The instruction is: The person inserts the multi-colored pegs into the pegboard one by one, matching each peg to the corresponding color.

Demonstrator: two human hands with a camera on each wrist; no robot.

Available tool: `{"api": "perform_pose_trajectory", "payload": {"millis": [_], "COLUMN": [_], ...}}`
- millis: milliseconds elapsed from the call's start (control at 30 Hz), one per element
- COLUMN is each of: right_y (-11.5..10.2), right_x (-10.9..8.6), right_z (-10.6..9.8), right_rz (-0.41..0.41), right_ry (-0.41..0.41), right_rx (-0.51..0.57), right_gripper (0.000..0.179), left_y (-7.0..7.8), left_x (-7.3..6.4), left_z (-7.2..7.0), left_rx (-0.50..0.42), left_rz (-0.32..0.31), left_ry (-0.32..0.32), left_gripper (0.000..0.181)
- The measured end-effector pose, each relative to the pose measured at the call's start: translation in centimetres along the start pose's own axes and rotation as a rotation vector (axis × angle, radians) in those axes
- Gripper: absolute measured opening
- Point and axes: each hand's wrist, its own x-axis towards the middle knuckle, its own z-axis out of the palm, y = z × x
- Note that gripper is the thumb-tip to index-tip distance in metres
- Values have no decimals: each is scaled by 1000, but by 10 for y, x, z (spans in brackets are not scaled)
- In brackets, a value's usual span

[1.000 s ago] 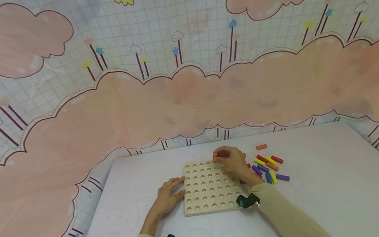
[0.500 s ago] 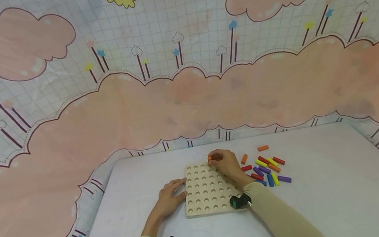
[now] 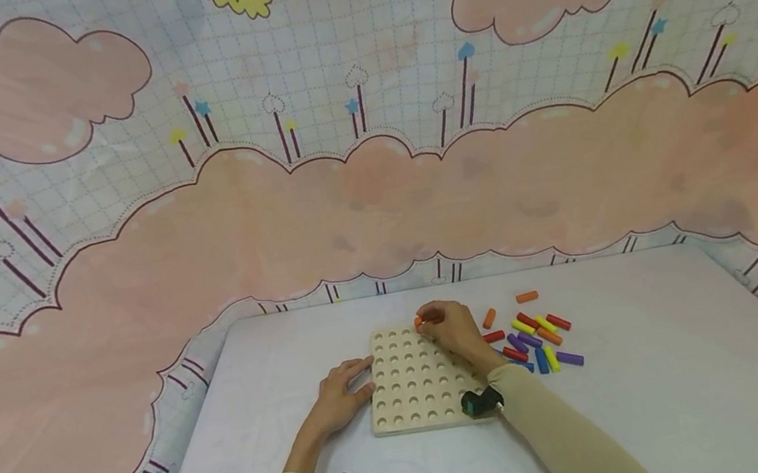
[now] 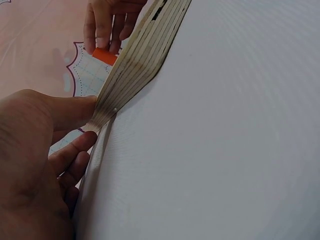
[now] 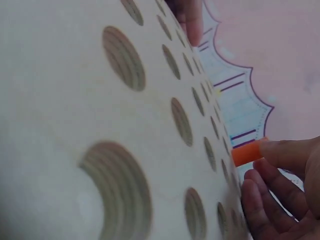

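The left hand, fingers loosely extended, touches the left edge of a flat, square, pale wooden board with rows of round holes and layered sides. At the board's far part, the right hand pinches a smooth orange cylindrical peg, its lower end at the holed face; whether it enters a hole is hidden. Right of the board lie loose red, yellow, purple, blue and orange cylindrical pegs.

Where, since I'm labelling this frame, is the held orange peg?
In the head view, the peg is pinched in the right hand at the far edge of the board, beyond and right of the left hand.
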Motion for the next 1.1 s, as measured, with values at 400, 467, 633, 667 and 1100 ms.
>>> {"api": "perform_pose_trajectory", "payload": {"millis": [400, 467, 633, 667, 1100], "right_y": [-14, -16, -14, -13, 6], "right_x": [-13, -14, -16, -18, -29], "right_z": [-33, -41, -61, -65, -110], "right_rz": [-131, -137, -129, -118, -49], "right_ry": [69, 84, 110, 110, 150], "right_rx": [4, -8, -35, -40, -90], "right_gripper": [20, 20, 23, 24, 26], "left_y": [1, 1, 1, 1, 3], "left_x": [-2, -2, 0, 0, -5], "left_z": [0, 0, 2, 2, -1], "left_rx": [14, 13, 15, 15, -3], "left_rz": [-2, 4, 13, 12, -8], "left_ry": [12, 17, 19, 16, 9], "left_gripper": [45, 45, 45, 45, 46]}}
